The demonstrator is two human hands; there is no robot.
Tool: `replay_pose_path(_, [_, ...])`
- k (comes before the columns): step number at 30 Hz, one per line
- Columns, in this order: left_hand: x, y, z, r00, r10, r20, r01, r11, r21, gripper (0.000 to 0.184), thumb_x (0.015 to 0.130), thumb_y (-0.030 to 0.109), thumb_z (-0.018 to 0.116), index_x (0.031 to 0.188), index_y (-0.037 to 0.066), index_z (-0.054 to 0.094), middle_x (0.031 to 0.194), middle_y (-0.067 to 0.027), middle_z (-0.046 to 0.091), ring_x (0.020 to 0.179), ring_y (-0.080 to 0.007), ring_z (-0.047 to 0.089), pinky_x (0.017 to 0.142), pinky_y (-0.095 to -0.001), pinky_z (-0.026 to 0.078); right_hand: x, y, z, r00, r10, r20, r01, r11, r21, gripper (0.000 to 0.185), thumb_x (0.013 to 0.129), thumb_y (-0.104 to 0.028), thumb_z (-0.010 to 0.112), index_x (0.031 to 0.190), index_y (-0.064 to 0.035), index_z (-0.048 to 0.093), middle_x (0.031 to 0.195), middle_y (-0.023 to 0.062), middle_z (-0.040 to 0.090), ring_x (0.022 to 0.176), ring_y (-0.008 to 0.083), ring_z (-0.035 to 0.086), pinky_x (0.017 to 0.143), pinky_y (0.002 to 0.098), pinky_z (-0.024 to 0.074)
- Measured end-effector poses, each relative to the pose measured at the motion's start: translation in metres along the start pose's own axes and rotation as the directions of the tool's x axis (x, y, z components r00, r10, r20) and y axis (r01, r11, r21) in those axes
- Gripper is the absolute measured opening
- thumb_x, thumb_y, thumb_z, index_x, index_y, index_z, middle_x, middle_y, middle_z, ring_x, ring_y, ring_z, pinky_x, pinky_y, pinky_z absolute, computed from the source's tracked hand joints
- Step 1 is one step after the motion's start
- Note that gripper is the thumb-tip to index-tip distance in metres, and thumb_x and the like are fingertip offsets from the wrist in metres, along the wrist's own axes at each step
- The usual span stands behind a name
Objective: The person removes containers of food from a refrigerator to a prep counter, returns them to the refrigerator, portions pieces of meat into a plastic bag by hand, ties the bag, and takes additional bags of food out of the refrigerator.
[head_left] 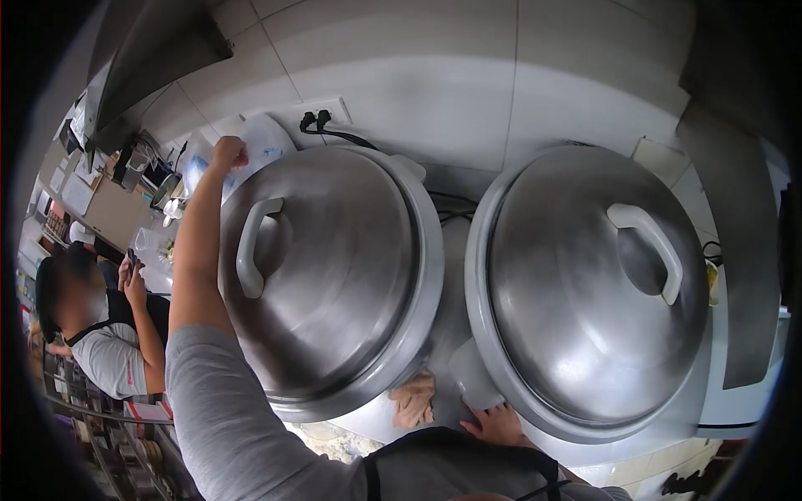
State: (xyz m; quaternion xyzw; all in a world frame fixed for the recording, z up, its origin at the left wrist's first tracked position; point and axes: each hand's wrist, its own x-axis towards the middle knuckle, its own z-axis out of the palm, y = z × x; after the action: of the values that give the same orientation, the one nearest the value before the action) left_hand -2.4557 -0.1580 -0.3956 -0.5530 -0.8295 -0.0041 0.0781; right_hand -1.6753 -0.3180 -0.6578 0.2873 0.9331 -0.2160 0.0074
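Two large rice cookers with domed steel lids stand side by side: the left cooker [326, 275] and the right cooker [597, 292]. Past the far left side of the left cooker, my left hand [230, 153] is raised at the end of an outstretched arm, its fingers curled closed. Clear plastic with blue marks, apparently a bag [266, 144], lies right behind that hand; whether the fingers grip it is hidden. Low in the view, my right hand [499, 424] rests with fingers spread on the counter, beside the right cooker's grey side handle [474, 376].
A crumpled brown cloth [413, 399] lies between the cookers. Black plugs [316, 122] sit in the wall socket, with cords running behind the cookers. On the left, another person [113, 326] holds a phone near shelves. A metal panel [739, 250] stands at right.
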Motion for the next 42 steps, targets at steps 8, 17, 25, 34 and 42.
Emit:
replay_pose_path(8, [-0.009,0.046,-0.094,0.792,-0.427,-0.436,-0.406,0.163,-0.899,0.013,0.078,0.009,0.054,0.083,-0.002,0.057,0.084,-0.0121,0.059,0.076,-0.0211,0.061,0.067,-0.0343,0.057,0.001,-0.002,-0.005,0.999,-0.016,-0.041,0.019,0.998,0.066,0.051,0.082,-0.048,0.054,0.122,-0.0156,0.052,0.115,0.0152,0.050,0.110,0.0343,0.046,0.094,0.0503,0.0356])
replay_pose_path(17, [-0.087,0.120,-0.203,0.540,0.386,-0.748,-0.283,0.920,0.270,0.018,0.087,0.005,0.044,0.102,-0.004,0.049,0.098,-0.0109,0.053,0.088,-0.0225,0.057,0.085,-0.0391,0.053,-0.002,0.000,0.004,0.970,-0.088,-0.228,0.066,0.993,-0.101,0.051,0.082,-0.044,0.055,0.123,-0.0135,0.050,0.116,0.0154,0.047,0.111,0.0342,0.045,0.097,0.0487,0.0328])
replay_pose_path(25, [-0.282,0.316,-0.218,0.851,0.046,-0.523,-0.524,0.012,-0.852,0.021,0.095,0.019,0.041,0.103,0.002,0.050,0.111,-0.0128,0.056,0.100,-0.0222,0.057,0.091,-0.0423,0.045,-0.001,0.004,0.004,0.933,-0.162,-0.320,0.127,0.984,-0.125,0.056,0.081,-0.044,0.054,0.128,-0.0154,0.046,0.135,0.0152,0.038,0.123,0.0302,0.039,0.100,0.0441,0.0314])
replay_pose_path(34, [-0.406,0.397,-0.245,0.763,0.312,-0.567,-0.265,-0.649,-0.713,0.032,0.097,0.019,0.031,0.120,0.002,0.045,0.123,-0.0144,0.051,0.111,-0.0298,0.052,0.093,-0.0451,0.043,-0.008,0.009,0.013,0.851,-0.233,-0.470,0.205,0.973,-0.110,0.049,0.082,-0.040,0.056,0.123,-0.0141,0.050,0.131,0.0162,0.041,0.122,0.0302,0.038,0.101,0.0437,0.0308])
replay_pose_path(42, [-0.483,0.502,-0.204,0.717,0.568,-0.405,0.143,-0.688,-0.711,0.034,0.097,0.016,0.035,0.125,0.001,0.045,0.128,-0.0119,0.050,0.118,-0.0214,0.047,0.102,-0.0401,0.035,-0.183,0.020,-0.057,0.854,0.290,-0.432,0.448,0.015,0.894,0.038,0.085,-0.029,0.056,0.116,-0.0066,0.054,0.118,0.0127,0.052,0.110,0.0252,0.050,0.091,0.0359,0.0413])
